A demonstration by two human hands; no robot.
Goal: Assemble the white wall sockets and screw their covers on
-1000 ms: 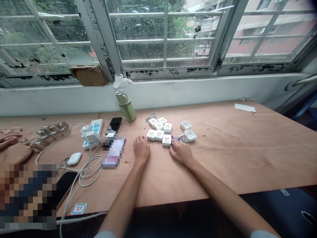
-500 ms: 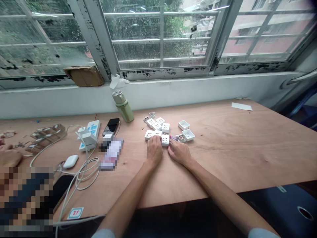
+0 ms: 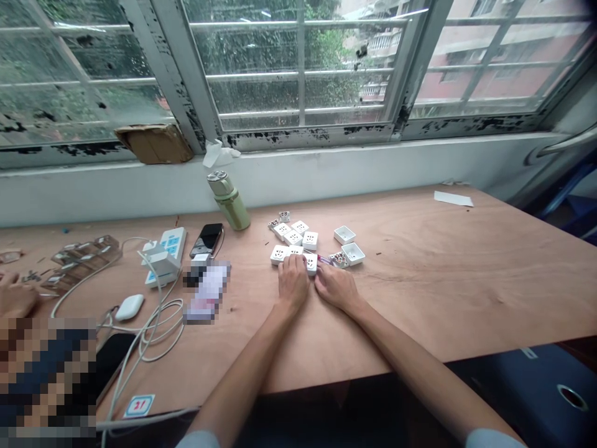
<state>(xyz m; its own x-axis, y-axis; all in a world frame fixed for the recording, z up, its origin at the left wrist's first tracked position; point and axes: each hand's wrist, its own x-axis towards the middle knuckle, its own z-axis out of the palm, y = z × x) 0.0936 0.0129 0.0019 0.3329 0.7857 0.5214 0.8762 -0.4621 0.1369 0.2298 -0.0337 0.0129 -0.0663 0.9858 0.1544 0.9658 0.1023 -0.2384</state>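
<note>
Resting at a wooden table (image 3: 420, 292), a person's left hand (image 3: 293, 285) and right hand (image 3: 336, 287) met at a cluster of white socket panels (image 3: 293, 238). The left fingers (image 3: 293, 264) lay close together, curled over a panel, with no clear grip shown. The right fingers (image 3: 324, 278) were also close together, their tips at the end panel (image 3: 310, 264); whether they held it could not be told. About seven panels lay face up just beyond the fingers, seemingly assembled. Right of the right fingers, two open back boxes (image 3: 353, 253) and a part with exposed contacts (image 3: 339, 259) sat unjoined, apparently still to be fitted. A tiny purple-marked item (image 3: 324, 259) lay just beyond the right fingertips, too small to name. Well left of the fingers stood a bottle (image 3: 228, 202), a power strip (image 3: 165, 256) and a phone (image 3: 206, 240).
</note>
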